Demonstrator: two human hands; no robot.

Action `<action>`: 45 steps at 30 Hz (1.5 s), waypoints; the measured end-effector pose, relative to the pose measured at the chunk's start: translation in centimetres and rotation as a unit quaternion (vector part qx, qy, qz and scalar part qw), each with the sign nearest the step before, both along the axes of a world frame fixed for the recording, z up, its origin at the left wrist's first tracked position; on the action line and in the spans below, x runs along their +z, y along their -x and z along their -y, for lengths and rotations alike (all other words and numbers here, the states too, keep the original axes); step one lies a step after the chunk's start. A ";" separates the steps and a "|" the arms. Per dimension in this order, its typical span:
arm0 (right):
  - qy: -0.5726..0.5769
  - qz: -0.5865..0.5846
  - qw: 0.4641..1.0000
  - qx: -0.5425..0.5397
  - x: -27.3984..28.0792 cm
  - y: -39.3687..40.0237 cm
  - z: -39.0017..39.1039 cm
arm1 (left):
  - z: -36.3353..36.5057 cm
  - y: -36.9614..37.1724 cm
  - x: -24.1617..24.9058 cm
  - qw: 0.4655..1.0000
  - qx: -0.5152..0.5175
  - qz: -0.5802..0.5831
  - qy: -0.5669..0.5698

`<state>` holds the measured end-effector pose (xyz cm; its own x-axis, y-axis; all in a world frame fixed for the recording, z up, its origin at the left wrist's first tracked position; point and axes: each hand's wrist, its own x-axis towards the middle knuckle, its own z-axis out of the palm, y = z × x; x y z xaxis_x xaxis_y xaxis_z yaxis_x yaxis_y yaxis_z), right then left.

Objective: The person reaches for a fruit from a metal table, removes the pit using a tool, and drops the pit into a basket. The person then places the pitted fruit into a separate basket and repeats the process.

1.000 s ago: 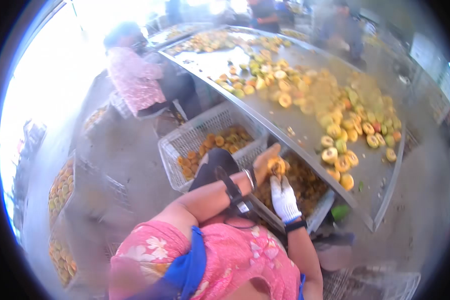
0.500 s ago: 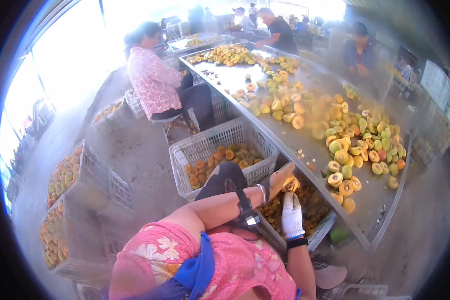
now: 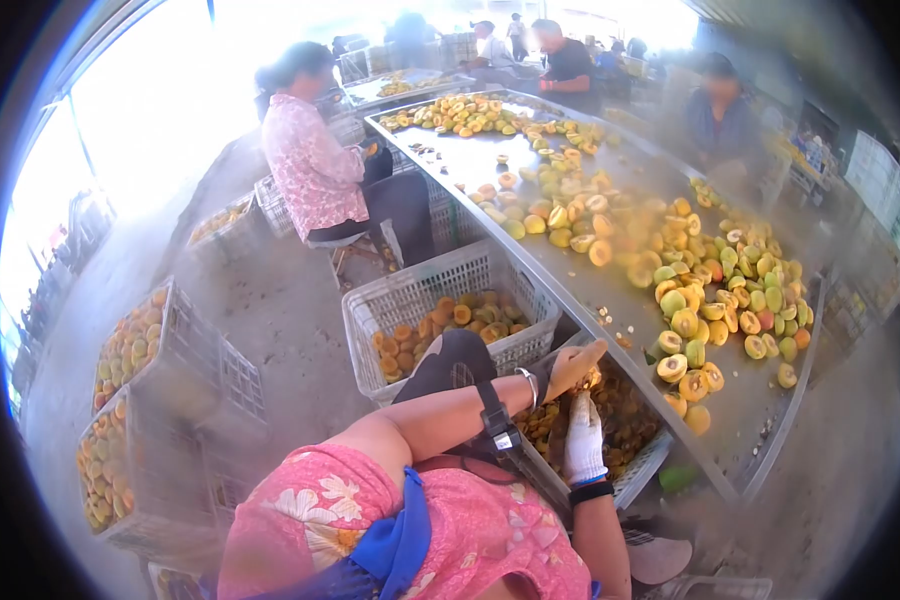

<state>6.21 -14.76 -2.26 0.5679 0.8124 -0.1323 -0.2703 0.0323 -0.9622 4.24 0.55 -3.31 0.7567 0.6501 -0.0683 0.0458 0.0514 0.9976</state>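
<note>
My bare left hand (image 3: pixel 570 368), with a silver bangle at the wrist, is closed round a piece of yellow stone fruit (image 3: pixel 592 379), peach- or apricot-like. Just below it, my right hand (image 3: pixel 583 445) wears a white glove with stained fingertips. Its fingers are pressed together and reach up to the fruit; whatever they grip is hidden. Both hands are above a crate (image 3: pixel 652 462) of dark orange-brown fruit pieces, tucked against the table edge. On the metal table (image 3: pixel 610 275), many halved yellow-green fruits (image 3: pixel 735 290) lie heaped, some with cut faces up.
Left of my hands stands a white crate (image 3: pixel 450 270) partly filled with fruit. Stacked full crates (image 3: pixel 135 350) are at the far left. A seated person in a pink patterned top (image 3: pixel 310 165) works along the table's left side. Other people are farther back. Small pale bits lie near the table edge.
My left fingers have curled more over the fruit. The right gloved hand has shifted slightly, its fingertips now closer in under the left. The view has moved a little.
</note>
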 end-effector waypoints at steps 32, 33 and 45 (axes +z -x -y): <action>-0.004 -0.073 0.996 0.043 -1.5 -1.5 -0.1 | 4.4 -1.0 3.3 0.971 0.102 0.215 -0.002; 0.015 -0.036 0.997 0.071 0.8 -1.4 0.8 | 3.9 -0.8 3.9 0.968 0.096 0.216 0.078; -0.031 -0.071 0.993 0.088 0.1 -1.0 0.5 | 2.0 0.7 6.6 0.991 -0.045 0.120 0.049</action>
